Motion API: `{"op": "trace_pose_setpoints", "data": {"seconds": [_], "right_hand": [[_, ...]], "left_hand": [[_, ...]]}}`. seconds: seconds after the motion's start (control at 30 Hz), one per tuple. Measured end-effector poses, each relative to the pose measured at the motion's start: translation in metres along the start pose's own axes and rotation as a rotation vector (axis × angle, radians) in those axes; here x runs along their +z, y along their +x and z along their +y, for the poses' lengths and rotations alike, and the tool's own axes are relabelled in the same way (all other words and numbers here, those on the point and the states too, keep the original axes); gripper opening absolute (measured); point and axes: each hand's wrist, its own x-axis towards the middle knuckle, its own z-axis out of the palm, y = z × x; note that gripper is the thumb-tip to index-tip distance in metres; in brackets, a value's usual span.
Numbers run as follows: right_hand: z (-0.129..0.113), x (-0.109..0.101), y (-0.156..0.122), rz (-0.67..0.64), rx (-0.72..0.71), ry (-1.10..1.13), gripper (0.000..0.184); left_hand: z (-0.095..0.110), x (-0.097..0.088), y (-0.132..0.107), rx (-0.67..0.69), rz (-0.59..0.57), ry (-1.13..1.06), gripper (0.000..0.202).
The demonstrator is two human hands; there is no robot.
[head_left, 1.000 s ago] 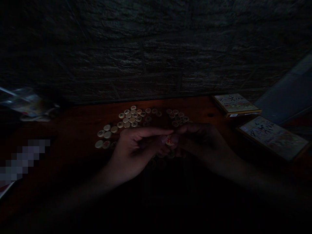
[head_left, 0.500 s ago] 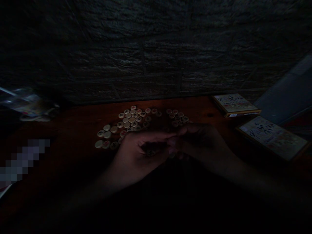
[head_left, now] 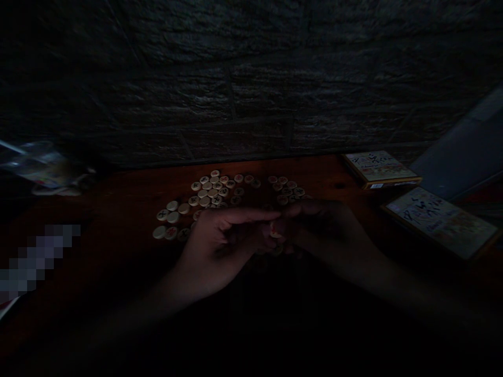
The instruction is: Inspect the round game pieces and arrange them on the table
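The scene is very dark. My left hand (head_left: 222, 243) and my right hand (head_left: 320, 228) meet fingertip to fingertip low over a reddish wooden table (head_left: 129, 209). Between the touching fingertips shows a pale round game piece (head_left: 275, 232) with red marks, pinched by both hands. The fingers of both hands are curled. Behind the hands lie several pale round pieces with dark or red characters: a cluster (head_left: 216, 188) at centre, a smaller group (head_left: 168, 220) to the left, another group (head_left: 286, 189) to the right. More pieces lie half hidden under the hands.
Two flat printed boxes lie at the right, one (head_left: 379, 167) farther back, one (head_left: 442, 220) nearer. A crumpled clear plastic bag (head_left: 43, 167) sits at the far left. A dark stone wall (head_left: 251, 78) rises right behind the table.
Half a second ago the piece was hidden within the fingers; now it shows again between the fingertips. Both hands have stayed in nearly the same place.
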Motion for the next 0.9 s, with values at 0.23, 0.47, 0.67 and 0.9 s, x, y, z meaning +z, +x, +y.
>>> {"op": "trace_pose_setpoints", "data": {"seconds": [0.23, 0.47, 0.67, 0.9], "right_hand": [[0.0027, -0.0010, 0.0011, -0.010, -0.030, 0.037, 0.011], [0.0013, -0.0007, -0.0007, 0.000, -0.006, 0.023, 0.009], [-0.0014, 0.0007, -0.0013, -0.015, -0.029, 0.024, 0.003], [0.0015, -0.0011, -0.0027, -0.013, -0.036, -0.018, 0.014]], "left_hand": [[-0.0003, 0.0028, -0.0002, 0.099, -0.044, 0.101, 0.032], [0.0020, 0.0026, 0.0011, 0.065, -0.037, 0.067, 0.033], [0.0025, 0.0007, 0.0038, -0.055, 0.043, -0.079, 0.018], [0.0004, 0.0007, 0.0033, -0.112, 0.051, -0.079, 0.014]]}}
